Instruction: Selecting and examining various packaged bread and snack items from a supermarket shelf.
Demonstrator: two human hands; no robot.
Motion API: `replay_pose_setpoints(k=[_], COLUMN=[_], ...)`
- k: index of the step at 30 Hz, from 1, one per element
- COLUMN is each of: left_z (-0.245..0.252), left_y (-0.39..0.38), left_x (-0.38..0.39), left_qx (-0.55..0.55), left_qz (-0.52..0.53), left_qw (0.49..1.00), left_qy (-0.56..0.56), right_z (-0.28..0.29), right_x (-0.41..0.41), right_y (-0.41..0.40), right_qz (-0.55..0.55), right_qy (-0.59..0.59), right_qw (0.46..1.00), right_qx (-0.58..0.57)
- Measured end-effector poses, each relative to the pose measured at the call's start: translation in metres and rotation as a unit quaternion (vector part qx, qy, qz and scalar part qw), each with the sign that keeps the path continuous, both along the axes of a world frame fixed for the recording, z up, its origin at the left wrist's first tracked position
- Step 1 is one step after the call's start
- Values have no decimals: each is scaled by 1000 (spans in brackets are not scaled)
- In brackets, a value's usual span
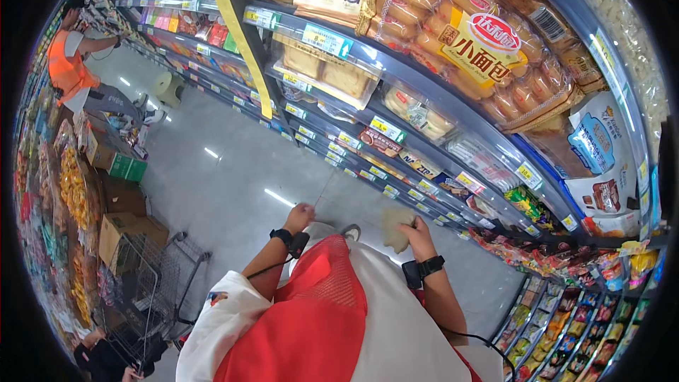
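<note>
My right hand [421, 240] is shut on a crumpled beige cloth [397, 229], which hangs over the floor in front of my body. On the other side, my left hand [301, 217] is held low with its fingers curled; nothing shows in it, but its finger gap is too unclear to judge. Each wrist wears a black strap with a small device. Ahead of me rises a shelf unit [424, 85] of packaged bread and snacks. A large bag of small French bread [472, 37] lies on an upper shelf, with a boxed pastry tray [329, 71] on the shelf below.
A metal shopping cart [154, 286] stands at the left near cardboard boxes [124, 239] and hanging snack bags. Farther off, a person in an orange vest [69, 66] works by a round stool [168, 89]. Another person [114, 353] is at the cart. Packet racks [573, 329] stand at the right.
</note>
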State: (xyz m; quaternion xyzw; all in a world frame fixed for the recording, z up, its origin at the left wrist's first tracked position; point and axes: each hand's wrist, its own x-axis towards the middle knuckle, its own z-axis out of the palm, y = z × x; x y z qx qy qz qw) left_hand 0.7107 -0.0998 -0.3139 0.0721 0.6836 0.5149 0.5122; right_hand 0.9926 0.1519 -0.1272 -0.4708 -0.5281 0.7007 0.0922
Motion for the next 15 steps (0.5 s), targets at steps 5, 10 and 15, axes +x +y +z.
replay_pose_setpoints(k=[5,10,15], left_z=[-40,-97,-68], left_y=[-112,-172,-142], left_x=[40,108,131], left_qx=[-274,-223,-225], left_qz=[-591,-390,-314], left_qw=[716,860,904], left_qy=[251,243,185], right_z=[-10,-36,-63], right_x=[33,46,50], right_y=[3,11,10], right_qz=[-43,-8,79], right_qy=[-31,-47,-89], right_qw=[998,998,993], right_qx=[-30,-48,4])
